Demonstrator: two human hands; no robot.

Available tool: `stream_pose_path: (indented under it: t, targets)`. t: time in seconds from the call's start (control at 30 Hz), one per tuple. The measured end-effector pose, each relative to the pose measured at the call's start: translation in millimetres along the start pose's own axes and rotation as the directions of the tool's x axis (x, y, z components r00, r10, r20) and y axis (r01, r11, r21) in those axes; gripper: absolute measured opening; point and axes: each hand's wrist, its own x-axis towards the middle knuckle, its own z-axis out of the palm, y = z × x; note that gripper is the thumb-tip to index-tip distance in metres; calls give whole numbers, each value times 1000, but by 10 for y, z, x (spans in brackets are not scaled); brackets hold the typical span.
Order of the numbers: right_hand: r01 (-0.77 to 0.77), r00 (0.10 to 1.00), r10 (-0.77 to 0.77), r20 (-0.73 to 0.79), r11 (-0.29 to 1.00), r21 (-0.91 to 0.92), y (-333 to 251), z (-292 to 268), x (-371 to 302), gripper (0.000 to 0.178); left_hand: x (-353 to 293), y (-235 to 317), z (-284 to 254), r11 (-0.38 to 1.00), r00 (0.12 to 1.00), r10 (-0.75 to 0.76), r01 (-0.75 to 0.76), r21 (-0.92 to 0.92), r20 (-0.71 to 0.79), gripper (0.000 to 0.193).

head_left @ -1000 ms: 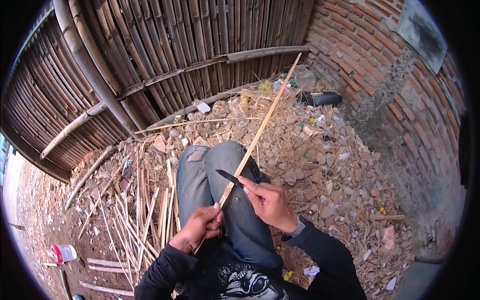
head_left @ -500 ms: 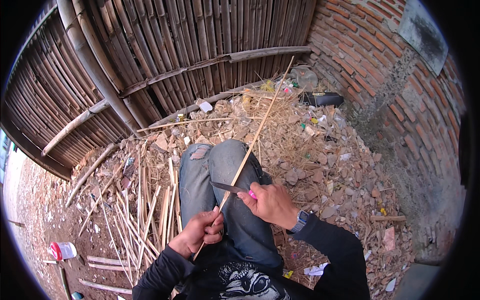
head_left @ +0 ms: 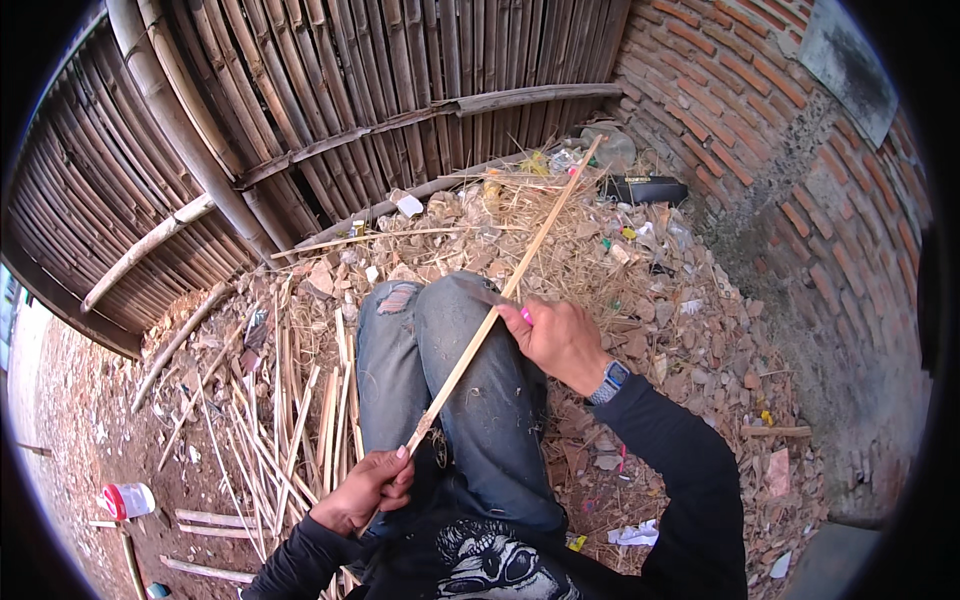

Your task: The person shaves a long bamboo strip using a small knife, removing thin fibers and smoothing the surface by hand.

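A long, pale bamboo strip (head_left: pixel 465 362) slants across my jeans, its far end beyond my knees. Its near end sits in my left hand (head_left: pixel 367 490), closed with the thumb along the top, low beside my left thigh. My right hand (head_left: pixel 562 340) is wrapped round the pink handle of a knife (head_left: pixel 526 314), above my right knee. The knife's blade meets the strip there; it is blurred and mostly hard to make out. Fine shavings cling to my jeans (head_left: pixel 470 410).
Cut bamboo strips (head_left: pixel 285 450) lie in a loose pile at my left. Rubble and straw (head_left: pixel 610 290) cover the ground. A bamboo fence (head_left: pixel 400 60) stands ahead, a brick wall (head_left: pixel 740 110) at the right. A white tub with red (head_left: pixel 127 501) lies far left.
My right hand with the knife has moved up and away along the strip. My left hand has drawn down and left. The strip has turned, showing a wider, paler face.
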Motion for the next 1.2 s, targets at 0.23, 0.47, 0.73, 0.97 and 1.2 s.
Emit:
stream_pose_path:
  t: [0.23,0.47,0.73,0.97,1.2]
  targets:
    - [-376,909,350,-225,922,-87,1861,33,563,74,-602,-208,-369,989,998,-31,39,145,-59,46]
    - [-606,654,725,-218,674,422,2152,-242,488,70,-678,-535,-740,752,940,295,-117,649,-173,49]
    - [-289,906,422,28,570,769,668,98,382,32,-409,-420,-519,215,756,651,-85,973,-78,42]
    - [-303,911,374,171,330,894,495,70,339,25,-420,-243,-426,300,809,573,-56,952,-133,33]
    - [-353,917,284,279,257,899,203,29,144,22,-75,71,-12,284,777,628,-273,919,37,21]
